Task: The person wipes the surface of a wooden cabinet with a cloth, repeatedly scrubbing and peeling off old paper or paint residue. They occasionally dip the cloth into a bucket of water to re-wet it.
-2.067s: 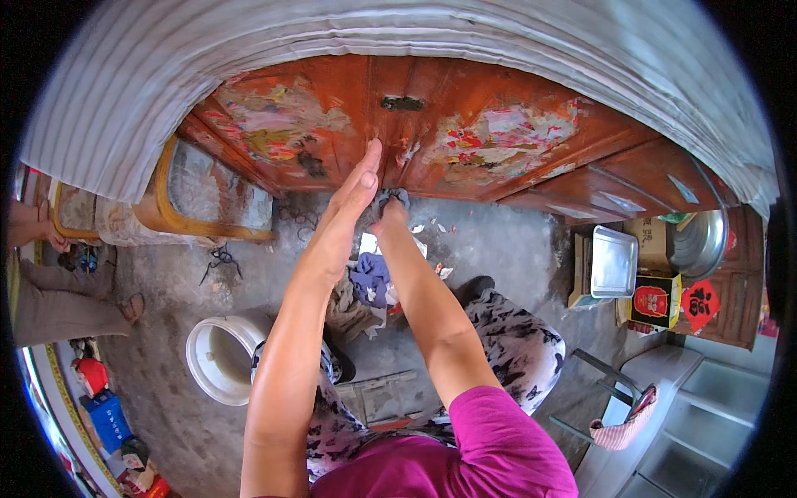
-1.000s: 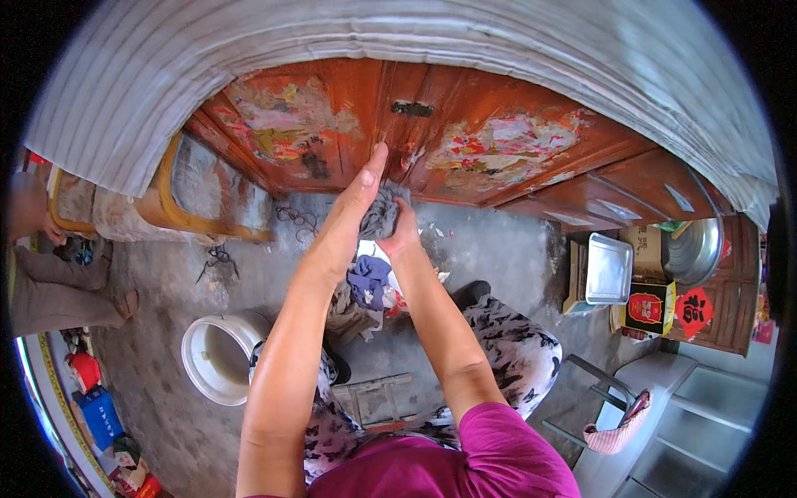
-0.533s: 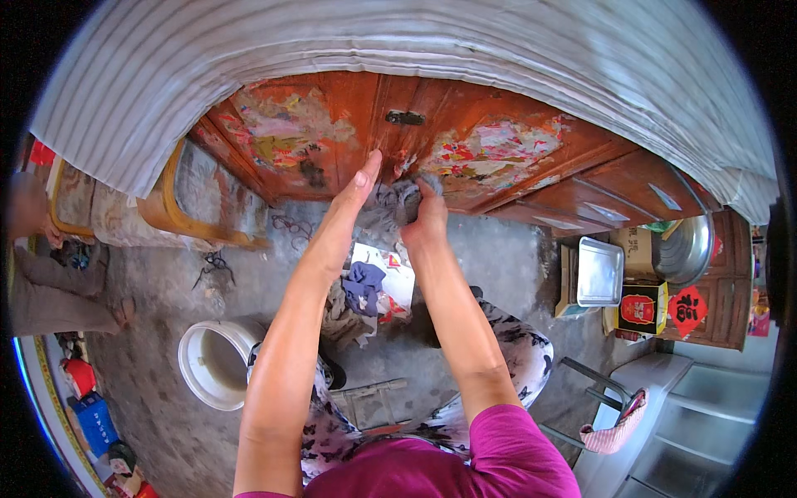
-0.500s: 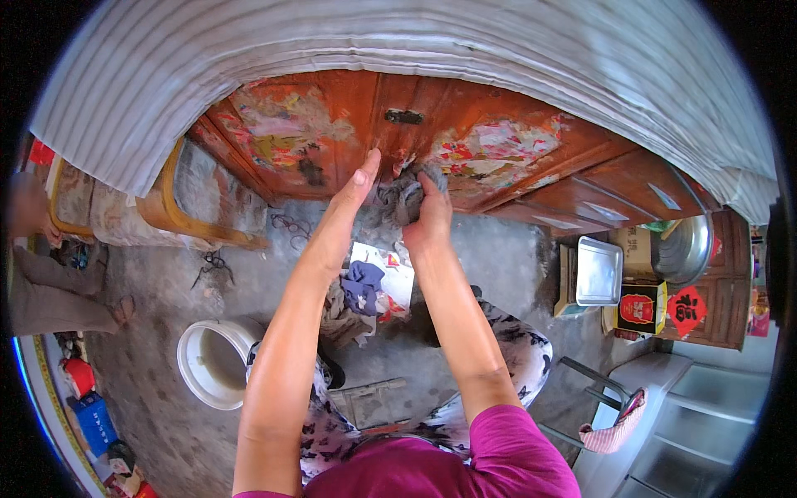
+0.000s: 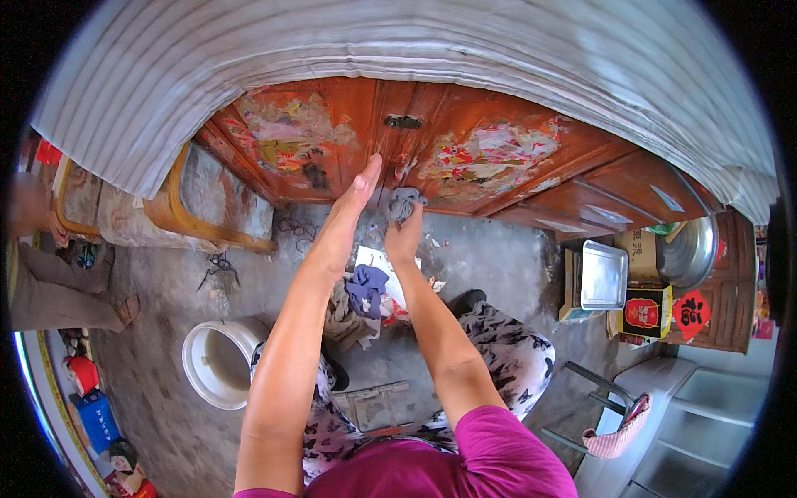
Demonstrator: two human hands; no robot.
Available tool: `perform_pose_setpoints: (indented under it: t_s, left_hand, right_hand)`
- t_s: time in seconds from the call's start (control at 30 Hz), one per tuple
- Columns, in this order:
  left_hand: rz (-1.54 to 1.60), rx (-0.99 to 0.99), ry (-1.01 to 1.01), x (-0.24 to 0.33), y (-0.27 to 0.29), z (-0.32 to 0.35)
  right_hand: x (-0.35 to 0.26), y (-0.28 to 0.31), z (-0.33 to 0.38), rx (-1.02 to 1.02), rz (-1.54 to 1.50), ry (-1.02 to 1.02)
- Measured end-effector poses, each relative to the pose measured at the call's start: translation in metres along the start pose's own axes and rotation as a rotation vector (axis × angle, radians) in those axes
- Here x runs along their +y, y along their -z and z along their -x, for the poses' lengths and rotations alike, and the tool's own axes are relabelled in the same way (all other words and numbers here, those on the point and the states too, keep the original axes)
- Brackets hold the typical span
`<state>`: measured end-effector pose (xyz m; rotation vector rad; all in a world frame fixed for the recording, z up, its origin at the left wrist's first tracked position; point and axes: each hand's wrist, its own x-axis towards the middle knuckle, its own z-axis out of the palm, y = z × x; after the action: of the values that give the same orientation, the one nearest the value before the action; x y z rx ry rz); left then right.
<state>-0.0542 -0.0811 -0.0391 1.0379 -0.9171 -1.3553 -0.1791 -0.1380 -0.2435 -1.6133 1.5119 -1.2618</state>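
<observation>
On the floor [image 5: 498,249], a white bucket [image 5: 194,357] stood left of the person's legs. The left hand [image 5: 353,212] hung before the red-brown cabinet [image 5: 374,124], fingers straight and side by side. Crumpled cloths [image 5: 365,290] lay below the cabinet's lower edge. There, the right hand's [image 5: 404,236] fingers gripped a bunched grey cloth [image 5: 403,203]; whether it touched the wood, I couldn't tell.

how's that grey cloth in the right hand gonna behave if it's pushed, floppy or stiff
The grey cloth is probably floppy, since it bunches into folds. It's likely light, as the right hand alone holds it. Its crumpled shape suggests squashing rather than rolling.
</observation>
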Motion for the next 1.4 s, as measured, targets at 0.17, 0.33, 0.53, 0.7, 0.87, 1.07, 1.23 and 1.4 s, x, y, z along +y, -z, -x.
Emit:
perform_pose_setpoints:
  t_s: [0.17, 0.33, 0.53, 0.7, 0.87, 1.07, 1.23, 1.4]
  left_hand:
    - [0.005, 0.025, -0.005, -0.003, 0.011, 0.003]
    - [0.029, 0.043, -0.018, -0.014, 0.013, 0.002]
    - [-0.015, -0.008, -0.009, -0.004, 0.0, 0.003]
    - [-0.034, -0.021, -0.015, -0.009, 0.003, -0.001]
    - [-0.055, -0.017, -0.008, -0.004, 0.008, 0.003]
    - [-0.058, 0.011, -0.016, -0.013, 0.016, 0.002]
    - [-0.059, -0.007, 0.011, -0.007, 0.004, 0.003]
    - [-0.08, -0.024, 0.014, -0.007, 0.003, 0.001]
  right_hand:
    - [-0.084, 0.034, -0.007, 0.141, -0.494, 0.035]
    - [-0.195, 0.077, -0.081, 0.358, -0.002, 0.707]
    - [-0.096, 0.039, -0.069, 0.374, 0.165, 0.698]
    - [-0.008, 0.029, -0.002, 0.024, 0.232, 0.154]
    - [-0.073, 0.06, -0.023, 0.228, -0.025, 0.329]
    - [-0.204, 0.097, -0.118, 0.516, 0.11, 0.836]
    - [-0.105, 0.066, -0.1, 0.446, 0.251, 0.943]
    - [0.007, 0.055, -0.02, 0.04, 0.396, 0.402]
